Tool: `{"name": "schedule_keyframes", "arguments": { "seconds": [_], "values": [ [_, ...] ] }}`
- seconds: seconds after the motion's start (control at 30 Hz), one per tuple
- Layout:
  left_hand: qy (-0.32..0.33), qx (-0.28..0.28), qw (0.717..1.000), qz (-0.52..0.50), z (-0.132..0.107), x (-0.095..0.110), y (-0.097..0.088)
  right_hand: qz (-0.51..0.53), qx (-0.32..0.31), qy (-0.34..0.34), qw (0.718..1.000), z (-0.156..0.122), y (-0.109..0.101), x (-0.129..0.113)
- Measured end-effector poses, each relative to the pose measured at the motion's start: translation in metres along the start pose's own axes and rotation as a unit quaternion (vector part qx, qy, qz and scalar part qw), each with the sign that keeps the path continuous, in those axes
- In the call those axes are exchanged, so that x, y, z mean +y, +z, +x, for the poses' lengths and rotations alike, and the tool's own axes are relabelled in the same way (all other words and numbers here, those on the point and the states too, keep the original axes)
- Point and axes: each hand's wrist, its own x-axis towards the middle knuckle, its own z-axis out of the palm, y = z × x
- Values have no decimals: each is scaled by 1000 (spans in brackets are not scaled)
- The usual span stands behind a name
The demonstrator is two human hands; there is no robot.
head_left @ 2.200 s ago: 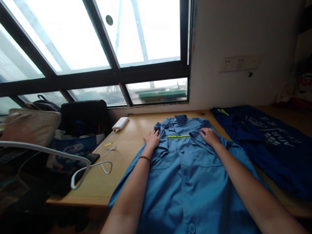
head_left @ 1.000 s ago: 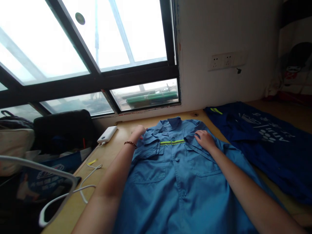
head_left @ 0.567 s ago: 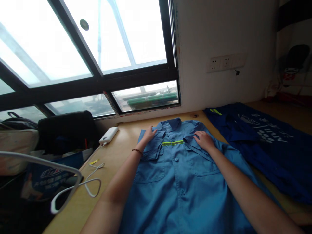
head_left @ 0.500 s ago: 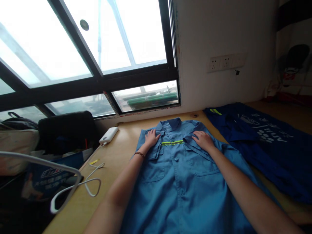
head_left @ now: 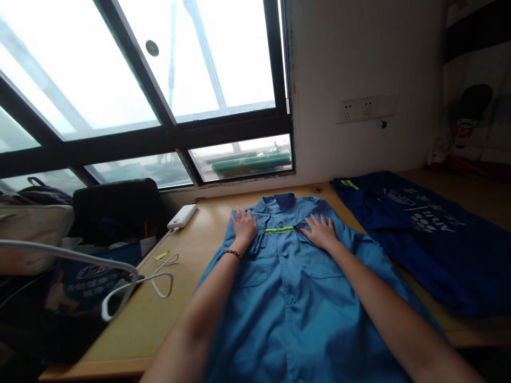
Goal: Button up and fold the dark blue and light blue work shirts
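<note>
A blue buttoned work shirt (head_left: 293,271) lies front side up on the wooden table, its collar toward the window wall. A yellow-green reflective stripe crosses its chest. My left hand (head_left: 244,226) rests flat on the chest flap at the left, fingers spread. On the matching flap at the right, my right hand (head_left: 320,231) lies with its fingers apart, palm down. Both hands press on the cloth without gripping it. The shirt's lower end runs out of view between my forearms.
A dark blue garment (head_left: 415,229) with white print lies to the right. On the left are a white power bank (head_left: 182,217) with a cable (head_left: 162,284), and a black chair back (head_left: 115,207) beside bags. A wall socket (head_left: 365,109) sits above the table (head_left: 131,324).
My fingers have spread out flatter over the two chest flaps, and my right hand has shifted slightly left. The camera view has turned a little to the left.
</note>
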Motion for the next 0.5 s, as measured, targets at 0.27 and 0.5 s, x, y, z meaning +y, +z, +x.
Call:
{"name": "schedule_keyframes", "arguments": {
  "seconds": [0.27,0.5],
  "values": [
    [60,-196,975,-81,-51,-18,-2,40,7,-10,999,-2,2,-9],
    [-199,-52,912,-356,-2,-51,-15,265,95,106,954,42,-35,50]
  ]
}}
